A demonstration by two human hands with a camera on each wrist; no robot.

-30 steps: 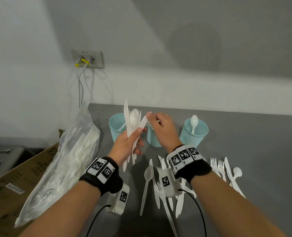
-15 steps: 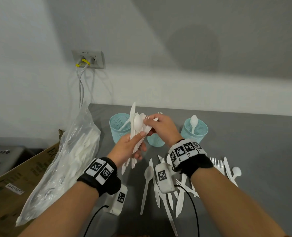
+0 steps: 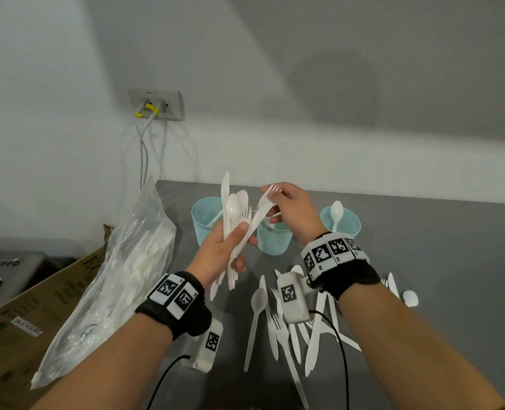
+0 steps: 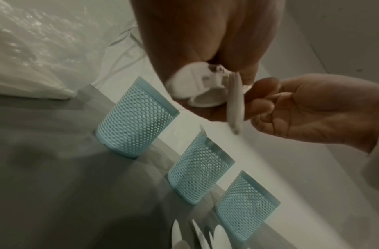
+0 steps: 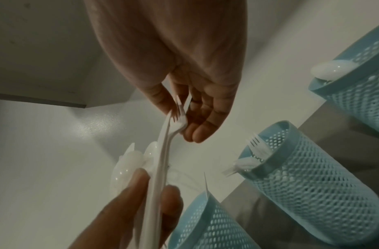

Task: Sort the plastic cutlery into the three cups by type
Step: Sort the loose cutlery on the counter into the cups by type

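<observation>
My left hand (image 3: 233, 247) grips an upright bundle of white cutlery (image 3: 230, 211): a knife, spoons and forks. My right hand (image 3: 272, 200) pinches the head of a fork (image 3: 259, 216) whose handle still sits in the bundle; the right wrist view shows the pinched fork head (image 5: 179, 116), with what looks like a second fork against it. Three teal mesh cups stand behind the hands: the left cup (image 3: 205, 216) holds a knife, the middle cup (image 3: 275, 239) holds forks (image 5: 257, 146), and the right cup (image 3: 344, 224) holds a spoon (image 3: 336, 211).
Loose cutlery (image 3: 278, 324) lies on the grey table (image 3: 438, 276) under my right wrist, with more pieces (image 3: 399, 291) at the right. A clear bag of cutlery (image 3: 121, 276) leans on a cardboard box (image 3: 23, 324) at the table's left edge. A wall stands close behind.
My right hand came back from the middle cup to the bundle, took hold of a fork head and drew it up and right. The left hand kept the bundle almost still.
</observation>
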